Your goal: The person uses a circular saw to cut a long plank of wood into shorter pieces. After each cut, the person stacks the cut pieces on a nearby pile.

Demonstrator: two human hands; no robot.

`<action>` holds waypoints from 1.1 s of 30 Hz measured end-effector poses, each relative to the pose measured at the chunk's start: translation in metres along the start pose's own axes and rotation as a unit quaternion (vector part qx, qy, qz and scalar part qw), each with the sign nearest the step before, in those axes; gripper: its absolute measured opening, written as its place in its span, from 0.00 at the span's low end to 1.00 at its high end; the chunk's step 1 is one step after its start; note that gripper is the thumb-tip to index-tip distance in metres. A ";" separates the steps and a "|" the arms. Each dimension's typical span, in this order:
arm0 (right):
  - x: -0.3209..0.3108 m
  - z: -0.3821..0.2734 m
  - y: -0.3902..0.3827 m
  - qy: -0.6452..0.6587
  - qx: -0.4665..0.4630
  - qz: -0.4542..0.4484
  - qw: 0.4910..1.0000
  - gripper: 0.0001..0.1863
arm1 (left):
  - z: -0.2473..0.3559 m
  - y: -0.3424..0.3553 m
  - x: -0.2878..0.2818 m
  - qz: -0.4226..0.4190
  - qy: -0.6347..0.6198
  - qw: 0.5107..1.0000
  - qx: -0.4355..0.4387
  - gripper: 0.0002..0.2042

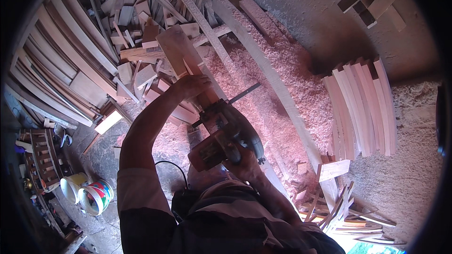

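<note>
A reddish wooden board [176, 49] runs away from me at the centre, with a paler piece along part of it. My left hand [195, 84] lies over the board, its fingers curved round it. A handheld power saw [221, 127] with a dark body and a metal guide bar [247, 91] sits on the board's near end, just below my left hand. My right hand [238, 157] grips the saw's rear handle, partly hidden by the tool. A black cord [176, 164] hangs to the left. The blade is not visible.
Offcuts [127, 14] pile up at the back. Curved boards stand at left [61, 51] and right [358, 108]. Long planks [263, 70] lie on pink shavings [310, 94]. Buckets [94, 197] and a slatted wooden piece [42, 157] are at lower left, wood strips [353, 223] at lower right.
</note>
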State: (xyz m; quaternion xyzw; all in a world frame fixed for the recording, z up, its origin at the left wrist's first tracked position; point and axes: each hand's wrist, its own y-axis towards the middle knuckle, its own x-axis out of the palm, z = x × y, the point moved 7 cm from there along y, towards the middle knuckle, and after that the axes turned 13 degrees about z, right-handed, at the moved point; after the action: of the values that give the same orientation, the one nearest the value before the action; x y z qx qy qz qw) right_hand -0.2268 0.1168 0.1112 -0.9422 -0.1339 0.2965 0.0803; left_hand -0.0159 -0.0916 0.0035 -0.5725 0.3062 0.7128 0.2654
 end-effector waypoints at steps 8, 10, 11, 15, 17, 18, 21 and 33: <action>0.006 -0.014 0.029 0.032 0.003 -0.013 0.999 0.41 | -0.031 0.000 -0.008 0.028 -0.002 1.000 -0.015 0.39; 0.006 -0.018 0.034 0.036 -0.013 -0.001 0.999 0.39 | -0.034 -0.001 -0.013 0.054 -0.002 0.998 0.008 0.35; 0.007 -0.020 0.038 0.032 -0.024 0.007 0.999 0.37 | -0.037 -0.001 -0.014 0.056 0.007 0.998 0.012 0.33; 0.014 -0.024 0.050 0.034 -0.011 0.001 0.999 0.35 | -0.054 -0.001 -0.011 0.039 0.022 0.999 -0.015 0.17; 0.015 -0.028 0.055 0.033 -0.013 0.006 0.999 0.35 | -0.064 -0.001 -0.008 0.023 0.022 0.999 -0.022 0.27; 0.016 -0.029 0.058 0.031 -0.014 0.009 0.999 0.35 | -0.068 0.000 -0.008 0.030 0.017 0.999 -0.022 0.28; 0.020 -0.035 0.067 0.034 -0.022 0.004 0.999 0.35 | -0.076 -0.003 -0.011 0.057 0.023 0.998 -0.009 0.25; 0.028 -0.049 0.092 0.005 0.003 -0.001 1.000 0.39 | -0.092 -0.001 -0.019 0.075 0.050 0.995 0.039 0.18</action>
State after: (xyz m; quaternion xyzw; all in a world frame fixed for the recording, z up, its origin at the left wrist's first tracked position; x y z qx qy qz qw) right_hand -0.1574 0.0339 0.1151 -0.9432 -0.1334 0.2924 0.0841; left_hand 0.0489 -0.1594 0.0073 -0.5718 0.3886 0.6888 0.2182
